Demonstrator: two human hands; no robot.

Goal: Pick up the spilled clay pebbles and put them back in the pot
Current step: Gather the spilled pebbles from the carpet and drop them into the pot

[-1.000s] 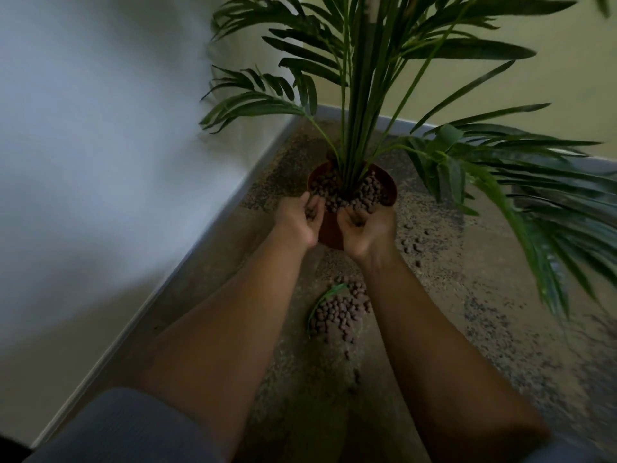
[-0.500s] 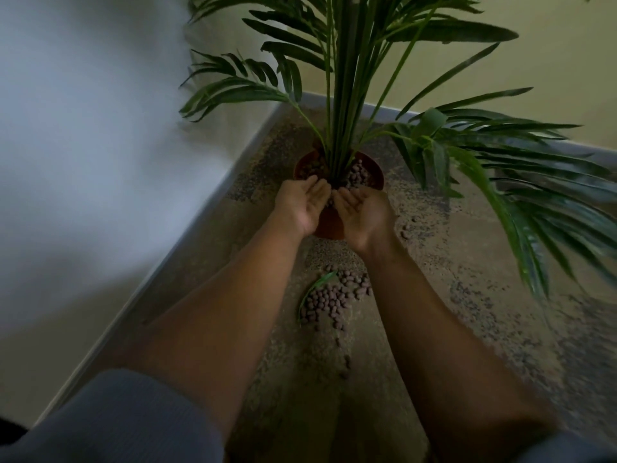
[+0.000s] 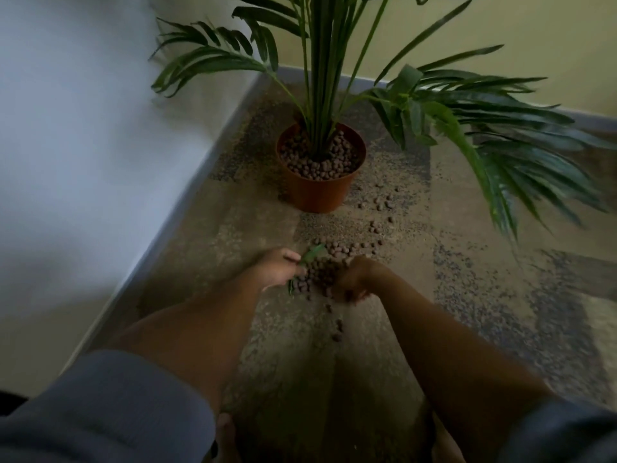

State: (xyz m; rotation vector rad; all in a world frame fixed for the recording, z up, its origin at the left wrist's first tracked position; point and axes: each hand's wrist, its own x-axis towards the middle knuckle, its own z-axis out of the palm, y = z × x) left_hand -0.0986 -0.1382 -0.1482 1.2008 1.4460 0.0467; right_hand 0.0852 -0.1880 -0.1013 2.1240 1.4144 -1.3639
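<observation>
two hands are low over the floor (image 3: 484, 329), one at each side of the main heap of spilled clay pebbles (image 3: 320, 275). left hand (image 3: 277, 270): placed against the heap's left edge, touching a fallen green leaf (image 3: 310, 255) that lies along that edge; motion blur hides the finger posture, so it cannot be told whether this hand grips anything. right hand (image 3: 354, 282): placed on the heap's right edge, fingers curled down into the pebbles and holding some of them (outline also blurred).

the heap lies directly between the two hands, on the speckled floor, near the person and well apart from the pot (image 3: 319, 192). a thinner band of pebbles continues beyond the fingertips toward the pot. loose pebbles (image 3: 380, 203) are scattered to the right of the pot's base. a short trail of single pebbles (image 3: 337, 332) lies on the near side of the heap, between the forearms.

the pot stands upright in the room corner, filled with pebbles around the stems of a palm plant (image 3: 320, 78).
</observation>
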